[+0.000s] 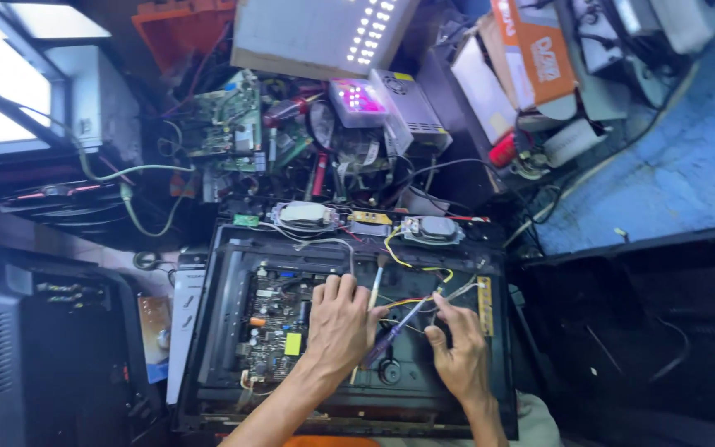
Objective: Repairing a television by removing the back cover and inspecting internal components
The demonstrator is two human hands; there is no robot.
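Note:
An opened flat television chassis point(225, 331) lies face down in front of me, with a circuit board point(279, 323) on its left half. My left hand point(338, 324) rests over the board's right edge, closed on a thin light-handled brush point(375, 285) that sticks up between its fingers. A screwdriver with a purple handle point(384, 341) slants between both hands, its handle against my left thumb. My right hand point(459, 352) has its fingertips at the screwdriver's shaft and the yellow and white wires point(414, 266). Whether it grips them is unclear.
Two oval speakers point(304, 214) point(434, 229) sit along the chassis's far edge. Behind them is a heap of green circuit boards point(227, 124), a metal power supply point(411, 108), cables and a lit LED panel point(366, 33). Cardboard boxes point(535, 54) are at the back right, and dark television shells point(43, 348) flank both sides.

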